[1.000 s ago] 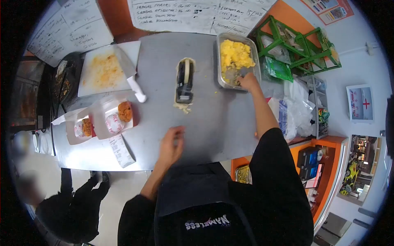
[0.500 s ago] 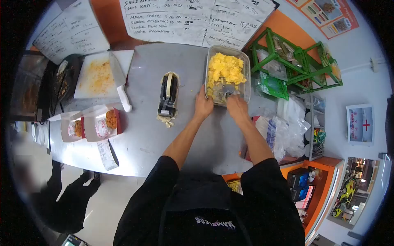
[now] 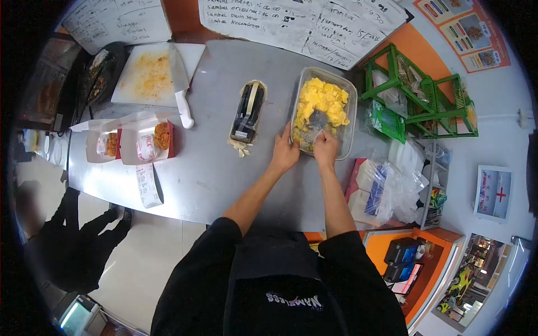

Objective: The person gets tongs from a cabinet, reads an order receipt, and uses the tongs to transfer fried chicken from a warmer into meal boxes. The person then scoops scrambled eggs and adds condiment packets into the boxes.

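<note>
A clear rectangular container point(image 3: 353, 120) holds yellow scrambled-looking food point(image 3: 322, 99), heaped toward its far end. My left hand point(image 3: 286, 152) grips the near left edge of the container. Inside the near end, my right hand point(image 3: 326, 147) is closed on the handle of a spoon-like utensil point(image 3: 317, 120), whose head rests against the food. Left of the container, a black tape dispenser point(image 3: 247, 112) lies on the metal table point(image 3: 224, 185).
A white cutting board point(image 3: 126, 84) with a knife point(image 3: 182, 103), two open boxes point(image 3: 171, 147) with fried pieces, and a receipt point(image 3: 147, 187) are at the left. Plastic-wrapped packs point(image 3: 372, 190) and green baskets point(image 3: 428, 101) stand right. Another person point(image 3: 67, 252) is at the lower left.
My left hand has moved from above the near table to the container's edge. My right hand stays at the container with the utensil. The camera view has shifted.
</note>
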### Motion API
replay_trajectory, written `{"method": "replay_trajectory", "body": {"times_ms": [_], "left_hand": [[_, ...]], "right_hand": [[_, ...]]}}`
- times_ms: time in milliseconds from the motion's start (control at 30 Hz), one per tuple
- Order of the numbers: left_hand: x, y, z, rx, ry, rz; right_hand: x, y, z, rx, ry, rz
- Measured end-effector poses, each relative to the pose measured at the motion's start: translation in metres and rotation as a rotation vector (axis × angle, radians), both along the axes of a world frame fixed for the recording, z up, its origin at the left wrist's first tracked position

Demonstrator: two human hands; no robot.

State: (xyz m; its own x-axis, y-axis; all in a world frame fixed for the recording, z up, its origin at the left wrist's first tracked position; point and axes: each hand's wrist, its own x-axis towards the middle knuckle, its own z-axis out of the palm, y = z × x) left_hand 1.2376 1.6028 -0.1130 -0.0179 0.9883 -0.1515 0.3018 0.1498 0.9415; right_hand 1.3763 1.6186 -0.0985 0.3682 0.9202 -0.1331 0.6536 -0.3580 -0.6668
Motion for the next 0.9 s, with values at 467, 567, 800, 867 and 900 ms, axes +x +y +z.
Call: {"method": "replay_trajectory", "body": {"times_ms": [467,567,800,867,900], "left_hand": [[-0.009,0.010,-0.030,-0.020,-0.112,-0.133],[-0.010,0.002,-0.030,-0.058,-0.302,-0.119],[-0.015,-0.014,-0.015,0.116,-0.332,-0.099],[-0.013,-0.014,-0.014,0.056,-0.331,-0.081],[-0.012,-0.014,-0.014,0.027,-0.330,-0.069]], "right_hand": [[0.039,0.006,0.053,-0.229,-0.461,0.807],[0.028,-0.023,0.063,-0.066,-0.512,0.625],[0.050,-0.026,0.049,-0.015,-0.372,0.822],[0.051,-0.029,0.055,0.009,-0.409,0.747],[0.051,-0.036,0.058,-0.005,-0.509,0.645]]}}
